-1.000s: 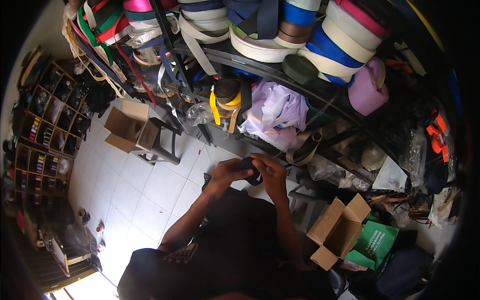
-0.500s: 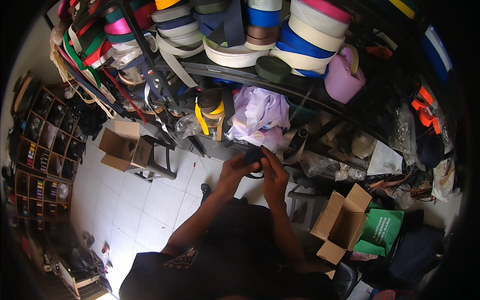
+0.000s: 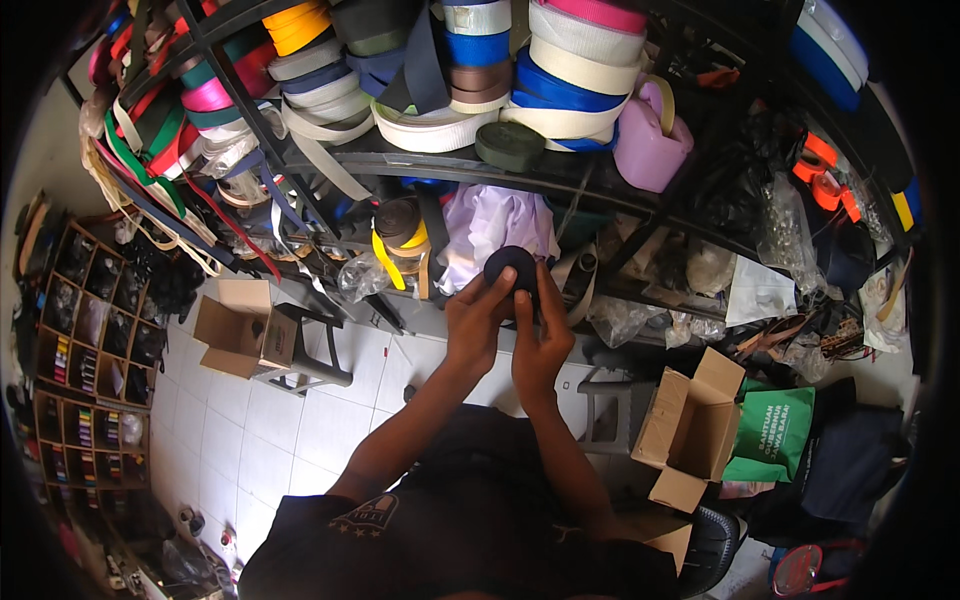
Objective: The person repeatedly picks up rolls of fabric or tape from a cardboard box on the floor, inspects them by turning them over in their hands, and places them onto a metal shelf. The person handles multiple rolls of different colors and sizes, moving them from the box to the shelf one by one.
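Note:
In front of my chest, near the lower shelf, both hands hold a small, round, dark roll [image 3: 507, 261] that looks like wound strap. My left hand [image 3: 477, 318] grips its left side, thumb lying across the flat face. On the right edge, my right hand [image 3: 543, 338] has its fingers wrapped behind and its thumb on the lower front. The back of the roll and some fingertips are hidden. Just beyond it lies a bundle of lilac cloth [image 3: 492, 225] on the shelf.
A black metal rack [image 3: 440, 164] carries stacked webbing rolls [image 3: 570, 75] and a lilac holder [image 3: 652, 150]. One open cardboard box [image 3: 245, 335] rests on a stool to the left; another box [image 3: 690, 425] stands right, beside a green bag [image 3: 770, 435]. A compartment shelf [image 3: 95, 350] lines the far left.
Both hands have raised the dark roll a little, and its round face now shows more fully. The view has shifted slightly to the right.

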A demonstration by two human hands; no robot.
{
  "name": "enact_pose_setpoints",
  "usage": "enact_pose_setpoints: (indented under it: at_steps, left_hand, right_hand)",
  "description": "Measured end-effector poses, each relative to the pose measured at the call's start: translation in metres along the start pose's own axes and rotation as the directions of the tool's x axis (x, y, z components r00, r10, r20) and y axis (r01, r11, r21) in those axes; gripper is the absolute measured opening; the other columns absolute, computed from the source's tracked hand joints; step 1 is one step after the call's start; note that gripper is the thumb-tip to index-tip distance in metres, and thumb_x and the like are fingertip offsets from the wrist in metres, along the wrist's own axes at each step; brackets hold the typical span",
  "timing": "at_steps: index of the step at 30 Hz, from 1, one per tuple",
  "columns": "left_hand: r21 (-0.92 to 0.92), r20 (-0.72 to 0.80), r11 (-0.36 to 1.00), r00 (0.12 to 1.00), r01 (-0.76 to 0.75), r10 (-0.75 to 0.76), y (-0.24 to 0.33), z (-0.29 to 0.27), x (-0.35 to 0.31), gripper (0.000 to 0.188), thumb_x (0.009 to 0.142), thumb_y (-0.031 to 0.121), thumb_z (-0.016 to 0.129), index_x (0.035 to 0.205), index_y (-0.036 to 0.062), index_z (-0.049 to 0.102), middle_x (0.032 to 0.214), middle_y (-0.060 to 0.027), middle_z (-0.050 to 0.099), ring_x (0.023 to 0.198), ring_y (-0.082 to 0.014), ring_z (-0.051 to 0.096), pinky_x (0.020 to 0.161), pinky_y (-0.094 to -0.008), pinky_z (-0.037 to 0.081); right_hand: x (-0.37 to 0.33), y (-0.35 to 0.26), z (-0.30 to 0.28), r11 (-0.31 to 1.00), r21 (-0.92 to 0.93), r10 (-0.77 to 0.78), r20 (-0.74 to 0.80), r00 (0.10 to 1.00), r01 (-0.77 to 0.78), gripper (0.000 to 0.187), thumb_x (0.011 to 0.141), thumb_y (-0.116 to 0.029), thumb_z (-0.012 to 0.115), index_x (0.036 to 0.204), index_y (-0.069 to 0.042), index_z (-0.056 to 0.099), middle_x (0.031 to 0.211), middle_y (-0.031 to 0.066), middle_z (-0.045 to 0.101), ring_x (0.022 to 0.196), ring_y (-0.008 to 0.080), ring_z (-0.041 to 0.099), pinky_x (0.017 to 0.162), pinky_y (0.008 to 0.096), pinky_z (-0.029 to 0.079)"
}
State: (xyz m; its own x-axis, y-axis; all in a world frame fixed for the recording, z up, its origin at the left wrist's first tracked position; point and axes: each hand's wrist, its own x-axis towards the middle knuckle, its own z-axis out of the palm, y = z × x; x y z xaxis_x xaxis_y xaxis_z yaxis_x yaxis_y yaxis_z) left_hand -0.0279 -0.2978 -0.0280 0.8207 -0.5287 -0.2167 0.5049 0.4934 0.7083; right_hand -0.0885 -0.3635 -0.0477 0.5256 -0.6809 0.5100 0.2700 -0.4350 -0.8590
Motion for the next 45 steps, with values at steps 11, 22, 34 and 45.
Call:
enact_pose_setpoints:
  at_steps: [11,22,34,45]
  left_hand:
    - [0.488,0.326,0.848,0.944,-0.206,0.041,0.058,-0.003,0.024,0.046,0.085,0.017,0.079,0.121,-0.0062,0.062,0.112,-0.0108,0.069,0.098,-0.0140,0.064,0.091,-0.0292,0.049]
    - [0.059,0.215,0.991,0.971,-0.123,0.108,0.082,0.040,0.054,0.040,0.084,0.015,0.080,0.114,-0.0066,0.065,0.102,-0.0110,0.070,0.087,-0.0128,0.067,0.076,-0.0247,0.056]
    - [0.046,0.224,0.986,0.964,-0.159,0.146,0.076,0.050,0.064,0.051,0.079,0.013,0.084,0.117,-0.0047,0.054,0.103,-0.0100,0.064,0.088,-0.0160,0.064,0.082,-0.0292,0.055]
    - [0.650,0.530,0.203,0.628,-0.732,0.570,0.072,0.047,0.081,0.089,0.088,0.033,0.072,0.148,-0.0115,0.024,0.148,-0.0296,0.036,0.114,-0.0313,0.050,0.086,-0.0341,0.046]
  right_hand:
    - [0.052,-0.014,-0.023,0.983,0.136,0.087,0.243,0.966,-0.122,0.032,0.100,-0.016,0.058,0.129,-0.003,0.063,0.122,0.0131,0.064,0.109,0.0171,0.060,0.093,0.0283,0.047]
    - [0.087,-0.031,0.028,0.965,0.246,-0.087,-0.041,0.995,0.095,0.047,0.090,-0.007,0.070,0.134,0.002,0.056,0.138,0.0183,0.056,0.122,0.0232,0.057,0.101,0.0331,0.045]
    - [0.107,-0.036,0.042,0.876,-0.277,-0.444,-0.143,0.884,0.395,0.067,0.073,-0.001,0.079,0.135,0.000,0.055,0.117,0.0179,0.057,0.108,0.0349,0.062,0.093,0.0408,0.051]
    - [0.175,-0.009,0.045,0.870,-0.290,-0.411,0.015,0.911,0.398,0.052,0.082,-0.023,0.079,0.126,-0.003,0.060,0.118,0.0172,0.063,0.112,0.0357,0.056,0.100,0.0437,0.041]
